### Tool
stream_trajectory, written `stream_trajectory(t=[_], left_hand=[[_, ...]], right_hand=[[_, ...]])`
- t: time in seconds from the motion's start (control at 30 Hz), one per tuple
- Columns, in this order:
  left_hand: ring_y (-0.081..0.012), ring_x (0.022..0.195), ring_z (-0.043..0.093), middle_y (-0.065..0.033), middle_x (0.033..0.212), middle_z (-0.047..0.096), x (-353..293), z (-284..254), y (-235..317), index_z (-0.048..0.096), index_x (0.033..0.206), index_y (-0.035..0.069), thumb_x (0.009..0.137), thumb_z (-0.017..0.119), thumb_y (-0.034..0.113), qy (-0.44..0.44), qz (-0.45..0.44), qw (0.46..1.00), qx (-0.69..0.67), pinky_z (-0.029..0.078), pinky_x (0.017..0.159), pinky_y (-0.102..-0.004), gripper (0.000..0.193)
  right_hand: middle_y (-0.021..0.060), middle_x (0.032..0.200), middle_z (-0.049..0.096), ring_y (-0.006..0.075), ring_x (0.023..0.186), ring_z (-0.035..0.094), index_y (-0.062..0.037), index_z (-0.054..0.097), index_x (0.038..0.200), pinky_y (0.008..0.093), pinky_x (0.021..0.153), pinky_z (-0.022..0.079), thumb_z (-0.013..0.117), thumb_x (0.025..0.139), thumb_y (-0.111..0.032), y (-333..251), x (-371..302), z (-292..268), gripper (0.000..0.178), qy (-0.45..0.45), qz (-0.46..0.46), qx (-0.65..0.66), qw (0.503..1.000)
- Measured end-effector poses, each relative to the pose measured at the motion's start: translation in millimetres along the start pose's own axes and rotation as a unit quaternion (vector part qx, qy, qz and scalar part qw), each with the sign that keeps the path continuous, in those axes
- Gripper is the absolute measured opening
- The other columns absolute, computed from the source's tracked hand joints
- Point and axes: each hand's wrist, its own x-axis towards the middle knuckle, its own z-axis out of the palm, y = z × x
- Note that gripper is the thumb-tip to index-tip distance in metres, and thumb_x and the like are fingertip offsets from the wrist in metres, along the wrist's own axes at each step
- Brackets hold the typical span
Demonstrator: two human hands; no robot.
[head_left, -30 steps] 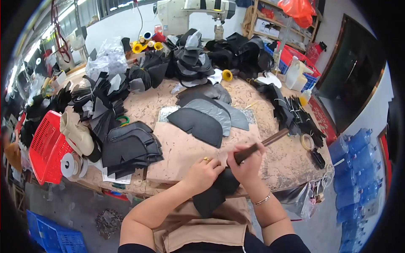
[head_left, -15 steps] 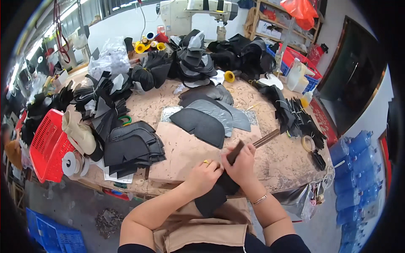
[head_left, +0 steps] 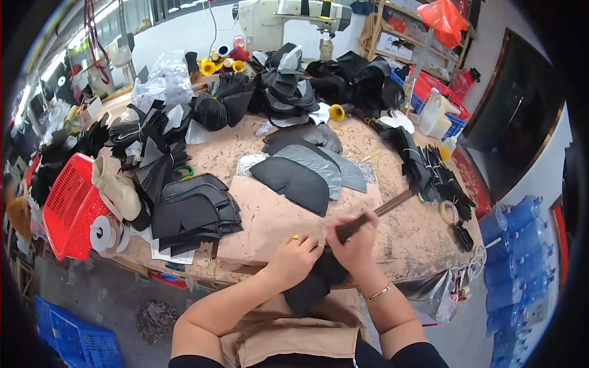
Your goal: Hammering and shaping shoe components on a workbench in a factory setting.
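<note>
My left hand (head_left: 292,262), a ring on one finger, is closed on the edge of a black leather-like piece (head_left: 307,292) that hangs over the table's near edge towards my lap. Beside it, my right hand (head_left: 357,250) grips a long brown bar-shaped tool (head_left: 385,208), which slants up to the right; its exact kind is blurred. Under both hands lies a pale board (head_left: 251,236). Just beyond them, a notched black piece (head_left: 293,184) overlaps shiny grey pieces (head_left: 334,168).
Stacked black pieces (head_left: 195,211) lie at left, near a cream boot (head_left: 119,193) and a red basket (head_left: 72,208). Black bundles line the back below a sewing machine (head_left: 264,24). Right are a tape roll (head_left: 448,212), a black object (head_left: 462,236) and blue water bottles (head_left: 521,245).
The brown tool in my right hand has turned and now slants in one line to the upper right. My left hand stays at the black piece. The view has shifted slightly.
</note>
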Motion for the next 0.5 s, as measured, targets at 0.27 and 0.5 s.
stream_trajectory(t=[0.27, 0.5], left_hand=[[-0.022, 0.092, 0.059, -0.0017, 0.092, 0.061, -4.2, 1.1, 1.9, 0.069, 0.095, 0.012, 0.074, 0.066, 0.009, 0.034, -0.039, 0.998, -0.041, 0.048, 0.078, -0.0349, 0.021], [-0.0219, 0.096, 0.058, -0.0035, 0.09, 0.059, -12.3, -0.5, 3.2, 0.068, 0.096, 0.009, 0.075, 0.062, 0.012, 0.096, -0.07, 0.988, -0.099, 0.047, 0.082, -0.0341, 0.022]], right_hand=[[0.002, 0.079, 0.064, 0.0247, 0.075, 0.059, -0.0084, 0.061, 0.079, 0.0398, 0.083, 0.038, 0.077, 0.073, -0.016, -3.2, -0.9, 2.3, 0.019, 0.019, 0.016, 0.036, 0.999], [0.0039, 0.08, 0.065, 0.0255, 0.074, 0.06, -0.0061, 0.061, 0.087, 0.0401, 0.083, 0.04, 0.077, 0.072, -0.015, 7.9, -5.1, 14.8, 0.025, -0.019, 0.03, 0.062, 0.997]])
